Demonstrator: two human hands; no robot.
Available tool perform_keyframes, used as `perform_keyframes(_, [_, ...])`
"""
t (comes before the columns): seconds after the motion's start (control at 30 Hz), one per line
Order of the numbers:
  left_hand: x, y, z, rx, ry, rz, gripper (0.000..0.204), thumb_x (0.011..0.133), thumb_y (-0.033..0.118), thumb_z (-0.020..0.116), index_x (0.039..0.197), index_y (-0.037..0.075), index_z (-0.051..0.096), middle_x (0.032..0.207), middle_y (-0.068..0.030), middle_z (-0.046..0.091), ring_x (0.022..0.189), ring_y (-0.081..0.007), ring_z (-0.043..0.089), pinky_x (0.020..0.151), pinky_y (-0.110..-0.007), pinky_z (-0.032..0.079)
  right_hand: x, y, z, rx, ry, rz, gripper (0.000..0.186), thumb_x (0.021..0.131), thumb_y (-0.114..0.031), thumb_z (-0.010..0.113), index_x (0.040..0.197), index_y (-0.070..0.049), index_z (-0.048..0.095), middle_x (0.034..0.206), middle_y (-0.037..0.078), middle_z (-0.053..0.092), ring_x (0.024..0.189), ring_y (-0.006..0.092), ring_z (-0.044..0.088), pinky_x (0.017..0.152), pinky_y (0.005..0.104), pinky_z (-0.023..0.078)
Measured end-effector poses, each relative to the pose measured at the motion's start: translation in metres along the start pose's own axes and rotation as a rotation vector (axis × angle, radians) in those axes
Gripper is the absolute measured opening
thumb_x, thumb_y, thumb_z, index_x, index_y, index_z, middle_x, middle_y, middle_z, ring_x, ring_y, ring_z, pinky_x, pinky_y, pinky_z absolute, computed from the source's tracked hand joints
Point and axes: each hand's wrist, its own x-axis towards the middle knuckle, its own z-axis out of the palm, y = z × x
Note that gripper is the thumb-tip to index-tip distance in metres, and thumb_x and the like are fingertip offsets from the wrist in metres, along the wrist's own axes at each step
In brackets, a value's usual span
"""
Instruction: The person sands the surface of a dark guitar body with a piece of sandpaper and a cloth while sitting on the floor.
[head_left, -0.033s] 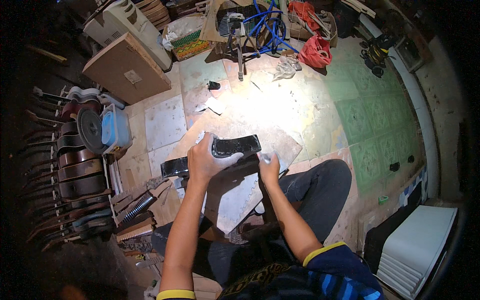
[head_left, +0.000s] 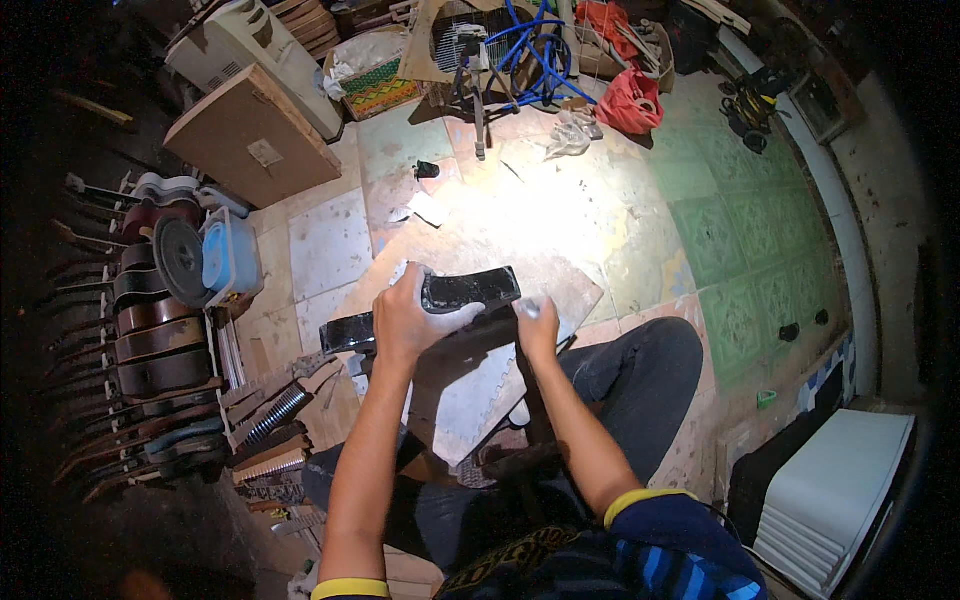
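A long, glossy black piece with a curved waist (head_left: pixel 468 290) lies crosswise over my lap, whitish dust marking its surface. My left hand (head_left: pixel 405 318) is closed around its narrow middle, thumb along the near side. My right hand (head_left: pixel 538 325) is curled up by the piece's right end, its fingertips dusty; whatever it may hold is hidden. Below the piece, a pale mat with a toothed edge (head_left: pixel 465 405) spreads toward my knees, partly in shadow.
Several guitars (head_left: pixel 155 320) hang in a row at the left, next to a clear tub with a blue container (head_left: pixel 217 255). A wooden panel (head_left: pixel 255 140) leans behind them. Ahead are a small black cup (head_left: pixel 427 170), blue hose (head_left: pixel 545 60) and red bag (head_left: pixel 632 103).
My right hand has shifted slightly upward beside the black piece's end, and its thumb has turned. The left hand and the piece have barely moved.
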Motion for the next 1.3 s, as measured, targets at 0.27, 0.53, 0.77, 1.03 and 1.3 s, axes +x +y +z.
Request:
perform_keyframes(0.27, [-0.001,0.004,-0.001,-0.002,-0.007,0.026,0.062,0.06,0.045,0.095,0.089,0.002,0.061,0.071,-0.0142,0.068,0.066,-0.0328,0.071,0.062,-0.039,0.057,0.008,-0.001,0.003,-0.003,0.015,-0.023,0.033,0.088,-0.026,0.077,0.088,0.003,0.061,0.092,0.025,0.064,0.091,0.0421,0.062,0.084,0.0468,0.048])
perform_keyframes(0.53, [0.0,0.001,-0.001,0.07,0.019,0.042,0.065,0.061,0.053,0.093,0.084,0.005,0.056,0.071,-0.0141,0.069,0.065,-0.0332,0.071,0.06,-0.04,0.056,-0.036,0.009,-0.052,-0.253,-0.238,-0.01,0.032,0.083,-0.022,0.08,0.093,0.002,0.061,0.095,0.022,0.067,0.094,0.0416,0.064,0.086,0.0484,0.05])
perform_keyframes(0.77, [0.001,0.002,-0.001,0.029,0.038,0.033,0.065,0.06,0.052,0.094,0.087,0.005,0.058,0.072,-0.0138,0.069,0.067,-0.0334,0.071,0.062,-0.041,0.056,-0.061,-0.014,-0.064,-0.359,-0.358,-0.342,0.078,0.08,-0.012,0.073,0.152,-0.011,0.043,0.109,0.026,0.058,0.105,0.0451,0.059,0.09,0.0512,0.05])
perform_keyframes(1.03, [-0.005,0.007,-0.001,0.041,0.019,0.029,0.066,0.06,0.052,0.093,0.088,0.005,0.057,0.074,-0.0156,0.069,0.068,-0.0354,0.071,0.062,-0.042,0.057,-0.033,-0.029,-0.058,-0.635,-0.446,-0.311,0.099,0.077,-0.014,0.079,0.161,-0.025,0.028,0.112,0.025,0.058,0.103,0.0455,0.06,0.089,0.0521,0.052])
perform_keyframes(1.3, [0.005,0.002,-0.002,0.026,0.016,-0.031,0.067,0.061,0.052,0.093,0.091,0.003,0.058,0.079,-0.0181,0.071,0.075,-0.0367,0.072,0.067,-0.043,0.057,-0.045,-0.034,-0.062,-0.578,-0.476,-0.27,0.099,0.078,-0.015,0.08,0.161,-0.023,0.027,0.111,0.025,0.06,0.102,0.0463,0.061,0.089,0.0547,0.052])
